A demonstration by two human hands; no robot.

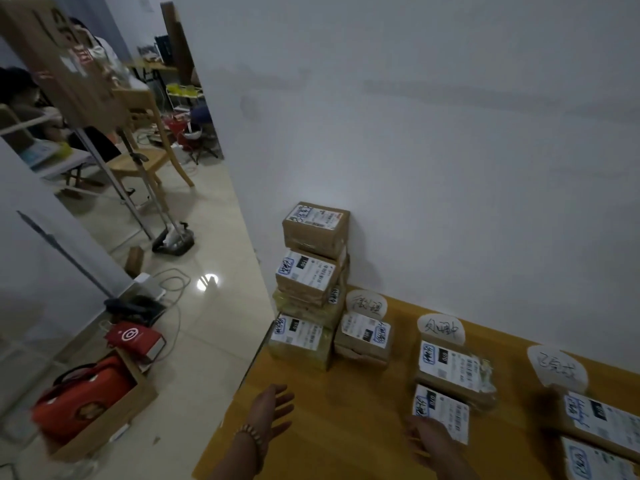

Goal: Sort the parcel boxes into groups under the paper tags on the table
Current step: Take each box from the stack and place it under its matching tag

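- Wooden table (346, 420): the parcel boxes line its far side, from 11 to 3 o'clock of the hands. Its left edge drops straight to the floor.
- Corner stack (311, 271), 11 o'clock, against the wall: several boxes high, layers skewed, the base close to the table's left edge. A pull on a lower box would likely tip the rest over.
- Middle group (453, 368), 1 o'clock: two boxes.
- Right group (602, 420), 3 o'clock: partly out of view.
- Left hand (273, 410): fingers spread, empty, above bare table, pointing at the stack. A hasty reach could knock it.
- Right hand (429, 441): on the near edge of the nearer middle box (443, 408); blur hides any grip.
- Paper tags (440, 328): handwritten and crowded by boxes, so misreading one could misfile a box.
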